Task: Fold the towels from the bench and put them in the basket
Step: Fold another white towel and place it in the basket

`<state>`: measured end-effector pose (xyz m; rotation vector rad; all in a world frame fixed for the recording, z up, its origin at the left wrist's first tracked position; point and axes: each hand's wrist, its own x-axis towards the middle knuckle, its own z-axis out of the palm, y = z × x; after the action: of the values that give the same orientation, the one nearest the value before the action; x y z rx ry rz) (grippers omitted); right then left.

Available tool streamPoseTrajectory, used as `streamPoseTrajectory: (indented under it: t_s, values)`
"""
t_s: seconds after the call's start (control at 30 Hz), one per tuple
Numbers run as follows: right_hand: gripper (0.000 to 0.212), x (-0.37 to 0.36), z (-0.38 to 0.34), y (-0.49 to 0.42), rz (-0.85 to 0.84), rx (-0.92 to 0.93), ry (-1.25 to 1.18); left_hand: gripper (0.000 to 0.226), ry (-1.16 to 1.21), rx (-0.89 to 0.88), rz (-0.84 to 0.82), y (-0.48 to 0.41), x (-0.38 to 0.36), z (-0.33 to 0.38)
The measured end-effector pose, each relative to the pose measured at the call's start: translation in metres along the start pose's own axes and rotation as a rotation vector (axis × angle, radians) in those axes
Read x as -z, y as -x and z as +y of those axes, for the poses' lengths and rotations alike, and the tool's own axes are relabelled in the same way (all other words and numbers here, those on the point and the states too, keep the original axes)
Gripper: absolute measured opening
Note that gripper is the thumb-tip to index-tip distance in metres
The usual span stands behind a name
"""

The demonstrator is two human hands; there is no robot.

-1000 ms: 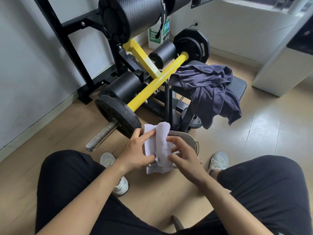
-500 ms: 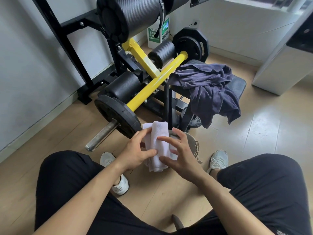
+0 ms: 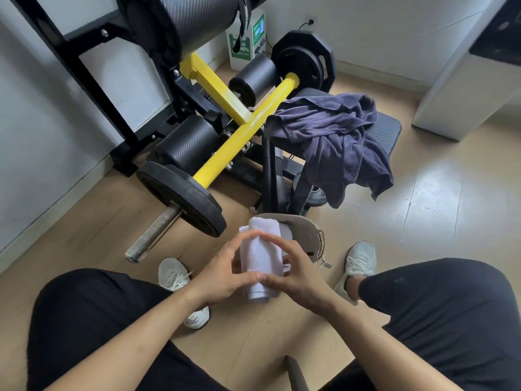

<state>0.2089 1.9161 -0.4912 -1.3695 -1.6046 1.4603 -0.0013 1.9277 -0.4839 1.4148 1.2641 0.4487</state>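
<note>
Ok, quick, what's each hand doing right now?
Left hand: closed on the white towel, gripping its left side.
Right hand: closed on the same towel, gripping its right side.

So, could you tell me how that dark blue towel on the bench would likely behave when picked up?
Probably floppy: the dark blue towel lies crumpled, draping over the bench edge. It likely unfurls and hangs loose, needing both hands.

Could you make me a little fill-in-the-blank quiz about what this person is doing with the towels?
1. Both hands, left and right, hold a rolled towel coloured ____.
2. The dark blue towel lies draped over the ____.
3. The basket stands on the floor between the person's two ____.

Missing words: white; bench; shoes
</note>
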Motion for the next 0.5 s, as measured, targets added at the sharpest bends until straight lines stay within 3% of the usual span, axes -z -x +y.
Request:
streamPoseTrajectory:
  t_s: [0.23, 0.33, 0.5]
  values:
    - [0.076, 0.039, 0.041, -0.035, -0.170, -0.191, -0.029, 0.076, 0.049, 0.067, -0.126, -0.064, -0.011, -0.018]
    - [0.071, 0.060, 0.077, -0.059, -0.030, -0.323, -0.024, 0.076, 0.081, 0.112, -0.115, -0.107, -0.030, -0.042]
    - [0.062, 0.089, 0.144, -0.091, 0.131, -0.475, 0.365, 0.078, 0.071, 0.252, -0.048, -0.171, -0.066, -0.088]
